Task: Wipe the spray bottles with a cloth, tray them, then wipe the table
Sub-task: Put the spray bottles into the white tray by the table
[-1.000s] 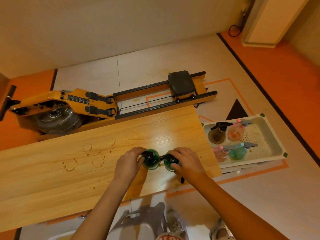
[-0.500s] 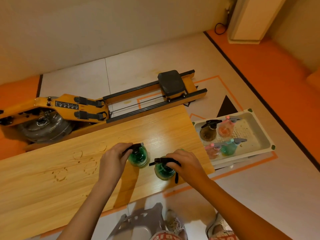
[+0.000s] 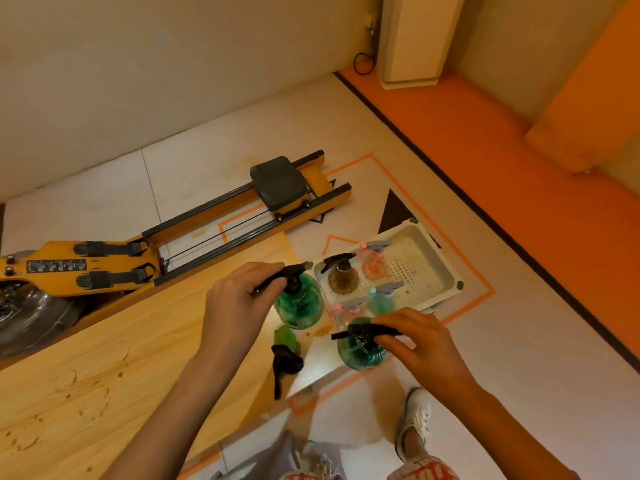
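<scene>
My left hand grips the far green bottle, my right hand the near green bottle, each by its black trigger neck; probably light, slick plastic.

1. Wooden rowing machine, lying on the pale floor along the wall. It has a dark padded seat at its right end, black foot straps at mid-length and a clear water tank at its left end.
2. Black triangle floor mark, just right of the rowing machine's seat end, inside an orange tape outline.
3. White upright unit, well beyond the rowing machine to the right, with a black cable looped at its left foot.
4. Orange floor band, right of the rowing machine, edged by a dark line.
</scene>
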The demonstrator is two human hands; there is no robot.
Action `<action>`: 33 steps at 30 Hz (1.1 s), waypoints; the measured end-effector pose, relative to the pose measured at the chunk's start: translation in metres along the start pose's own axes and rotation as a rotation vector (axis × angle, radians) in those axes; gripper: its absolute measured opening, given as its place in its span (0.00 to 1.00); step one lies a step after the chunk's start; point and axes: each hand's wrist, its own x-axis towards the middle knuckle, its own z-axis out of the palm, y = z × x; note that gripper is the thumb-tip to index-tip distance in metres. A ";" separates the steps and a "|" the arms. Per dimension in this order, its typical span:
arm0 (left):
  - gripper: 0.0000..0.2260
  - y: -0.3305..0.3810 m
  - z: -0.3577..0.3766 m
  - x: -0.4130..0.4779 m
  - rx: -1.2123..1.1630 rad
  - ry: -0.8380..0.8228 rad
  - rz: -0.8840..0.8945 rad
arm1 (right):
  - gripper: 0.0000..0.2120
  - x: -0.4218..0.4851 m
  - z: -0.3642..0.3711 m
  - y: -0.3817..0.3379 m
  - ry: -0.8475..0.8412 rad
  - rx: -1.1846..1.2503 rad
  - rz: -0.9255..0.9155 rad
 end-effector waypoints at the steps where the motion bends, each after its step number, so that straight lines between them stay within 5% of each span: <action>1: 0.11 0.016 0.013 0.011 -0.017 -0.012 0.004 | 0.13 0.000 -0.015 0.013 0.024 -0.011 0.008; 13: 0.11 0.134 0.196 0.127 -0.082 -0.124 -0.057 | 0.14 0.052 -0.129 0.171 0.015 0.006 0.105; 22: 0.12 0.116 0.307 0.178 -0.147 -0.273 -0.203 | 0.13 0.099 -0.114 0.244 -0.137 0.027 0.191; 33: 0.12 0.084 0.370 0.198 0.072 -0.427 -0.138 | 0.11 0.125 -0.082 0.281 -0.288 -0.007 0.224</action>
